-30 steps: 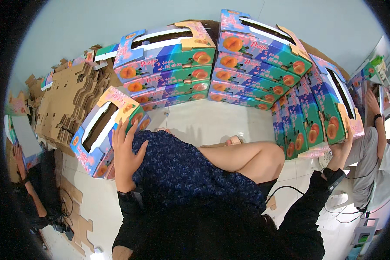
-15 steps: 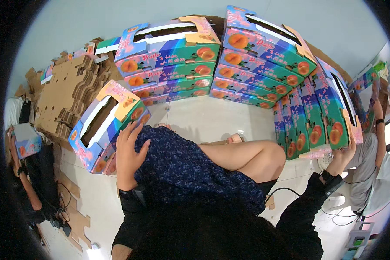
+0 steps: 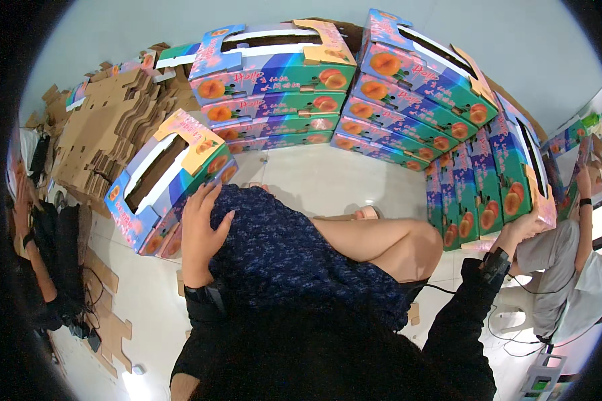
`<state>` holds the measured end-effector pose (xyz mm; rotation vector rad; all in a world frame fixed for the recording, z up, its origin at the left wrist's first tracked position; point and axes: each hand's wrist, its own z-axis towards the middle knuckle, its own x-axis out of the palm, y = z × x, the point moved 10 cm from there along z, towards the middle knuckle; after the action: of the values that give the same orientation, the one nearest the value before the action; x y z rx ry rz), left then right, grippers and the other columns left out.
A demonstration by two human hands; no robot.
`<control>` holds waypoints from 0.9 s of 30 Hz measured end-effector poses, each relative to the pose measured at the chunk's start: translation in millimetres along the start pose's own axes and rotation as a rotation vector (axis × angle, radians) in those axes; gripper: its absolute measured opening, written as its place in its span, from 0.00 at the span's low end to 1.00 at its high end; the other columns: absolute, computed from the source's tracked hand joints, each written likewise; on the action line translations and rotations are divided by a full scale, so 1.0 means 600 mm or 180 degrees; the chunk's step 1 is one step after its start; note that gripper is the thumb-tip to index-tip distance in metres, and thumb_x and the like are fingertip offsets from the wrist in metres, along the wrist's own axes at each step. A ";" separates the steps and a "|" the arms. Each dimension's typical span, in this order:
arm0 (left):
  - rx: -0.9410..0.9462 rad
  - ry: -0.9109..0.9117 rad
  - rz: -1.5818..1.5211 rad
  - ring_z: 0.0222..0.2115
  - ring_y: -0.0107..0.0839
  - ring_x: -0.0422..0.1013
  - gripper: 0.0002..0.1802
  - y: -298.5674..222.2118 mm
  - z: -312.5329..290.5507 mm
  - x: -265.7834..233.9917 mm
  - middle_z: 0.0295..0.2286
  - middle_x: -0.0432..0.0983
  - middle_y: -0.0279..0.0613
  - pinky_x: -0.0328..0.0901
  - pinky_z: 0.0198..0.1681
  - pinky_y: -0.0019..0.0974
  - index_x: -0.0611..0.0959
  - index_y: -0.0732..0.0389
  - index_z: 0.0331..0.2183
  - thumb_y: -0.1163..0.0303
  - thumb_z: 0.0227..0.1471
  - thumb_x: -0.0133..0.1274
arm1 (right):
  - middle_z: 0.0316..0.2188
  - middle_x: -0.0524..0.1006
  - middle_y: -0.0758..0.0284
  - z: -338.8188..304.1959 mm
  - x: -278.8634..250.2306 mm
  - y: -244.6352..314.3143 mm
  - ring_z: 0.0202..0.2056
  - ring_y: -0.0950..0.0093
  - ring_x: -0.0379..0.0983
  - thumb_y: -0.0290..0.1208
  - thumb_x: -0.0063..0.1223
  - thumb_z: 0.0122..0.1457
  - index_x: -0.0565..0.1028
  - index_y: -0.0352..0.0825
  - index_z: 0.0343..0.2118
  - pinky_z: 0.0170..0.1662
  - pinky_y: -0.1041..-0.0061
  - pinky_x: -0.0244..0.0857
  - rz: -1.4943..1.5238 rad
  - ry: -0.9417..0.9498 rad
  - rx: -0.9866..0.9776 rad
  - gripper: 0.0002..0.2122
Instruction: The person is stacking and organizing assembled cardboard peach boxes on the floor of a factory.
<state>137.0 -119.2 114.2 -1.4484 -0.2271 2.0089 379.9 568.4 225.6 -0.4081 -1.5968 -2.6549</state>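
Note:
My left hand [image 3: 205, 234] is open, its fingers spread over the dark blue patterned skirt [image 3: 267, 247], beside a printed fruit box [image 3: 180, 180]. That box has a cut-out handle opening on top and rests on another one at my left. At the right, my right hand [image 3: 520, 232] grips the near lower end of the top fruit box [image 3: 515, 180] in a stack; some of its fingers are hidden by the box. Peaches are printed on the blue, green and pink sides.
Ahead stand two more stacks of fruit boxes [image 3: 274, 87] [image 3: 421, 87]. Flat brown cardboard pieces [image 3: 107, 127] are piled at the left. A person [image 3: 37, 267] is at the far left, another [image 3: 582, 267] at the far right. Cables [image 3: 502, 334] lie on the pale floor [image 3: 294, 174].
The view has shifted slightly. My right hand has moved a little along the box's near end; my left hand stays spread. The left person's small box has moved mostly out of sight.

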 end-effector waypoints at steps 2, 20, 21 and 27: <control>-0.0133 0.0011 0.0113 0.57 0.52 0.58 0.33 0.022 -0.008 0.003 0.54 0.65 0.52 0.50 0.60 0.55 0.72 0.57 0.54 0.62 0.45 0.61 | 0.49 0.70 0.50 -0.034 -0.025 0.047 0.49 0.57 0.69 0.38 0.59 0.50 0.68 0.24 0.49 0.53 0.58 0.63 -0.0939 -0.0463 -0.0606 0.27; -0.1247 -0.0461 0.1154 0.64 0.57 0.40 0.49 0.258 -0.085 -0.037 0.64 0.44 0.52 0.37 0.62 0.62 0.55 0.47 0.64 0.48 0.45 0.58 | 0.46 0.73 0.56 -0.508 0.168 0.086 0.47 0.58 0.70 0.21 0.53 0.46 0.73 0.33 0.44 0.49 0.65 0.64 -0.0241 0.3117 -0.2466 0.19; -0.1108 -0.0630 0.1153 0.64 0.58 0.41 0.50 0.256 -0.083 -0.048 0.63 0.45 0.52 0.38 0.62 0.62 0.55 0.48 0.64 0.49 0.45 0.59 | 0.44 0.75 0.57 -0.533 0.179 0.067 0.45 0.59 0.72 0.21 0.54 0.46 0.74 0.33 0.42 0.47 0.66 0.66 -0.0335 0.3463 -0.2298 0.17; -0.1957 -0.0794 0.1694 0.63 0.60 0.40 0.56 0.363 -0.106 -0.023 0.62 0.46 0.61 0.36 0.62 0.64 0.53 0.52 0.64 0.42 0.41 0.60 | 0.37 0.76 0.63 -0.646 0.187 0.052 0.39 0.62 0.73 0.24 0.55 0.46 0.75 0.36 0.35 0.40 0.66 0.69 -0.0263 0.4641 -0.2463 0.11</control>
<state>110.4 -311.0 -5.1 -1.7484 -0.6734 2.7174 193.5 229.2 106.5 1.2959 -0.1438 -2.2649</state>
